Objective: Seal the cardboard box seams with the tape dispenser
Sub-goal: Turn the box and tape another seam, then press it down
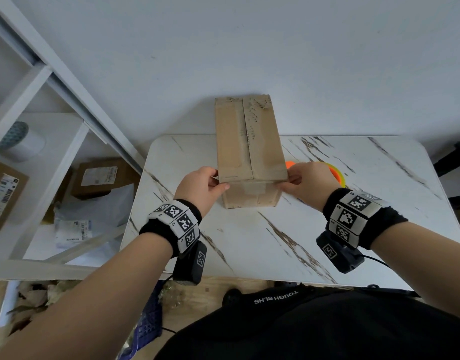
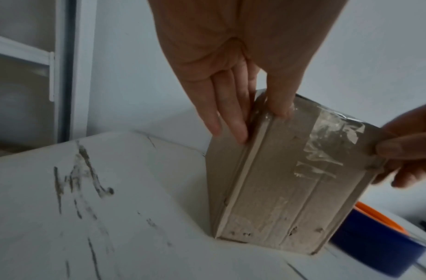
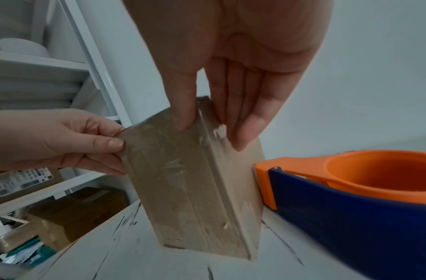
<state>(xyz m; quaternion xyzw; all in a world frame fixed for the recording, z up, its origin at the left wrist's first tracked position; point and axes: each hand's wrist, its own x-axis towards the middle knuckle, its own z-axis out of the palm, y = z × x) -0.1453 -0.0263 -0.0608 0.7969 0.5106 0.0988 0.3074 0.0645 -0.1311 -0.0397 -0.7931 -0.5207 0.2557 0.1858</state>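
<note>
White marble-patterned table [image 1: 275,242] with dark veins and rounded corners, set against a plain pale wall; white shelving [image 1: 41,105] to the left, stacked with labelled parcels.

Cardboard box [image 1: 249,141] standing on the table, long and narrow, plain brown, scuffed and pricked with small holes, a centre seam along the top. Patches of clear, wrinkled tape [image 2: 331,144] stuck over the near end face.

Left hand [image 1: 200,185] gripping the near left corner of the box: thumb pressed on the end face, fingers laid flat along the left side. Right hand [image 1: 305,181] mirroring it on the near right corner: thumb on the end face, fingers straight against the right side. Box thus pinched between both hands at its near end.

Tape dispenser [image 3: 355,199] lying on the table just beside the right side of the box, behind the right hand: smooth plastic, navy body, orange round hub, held by neither hand.
</note>
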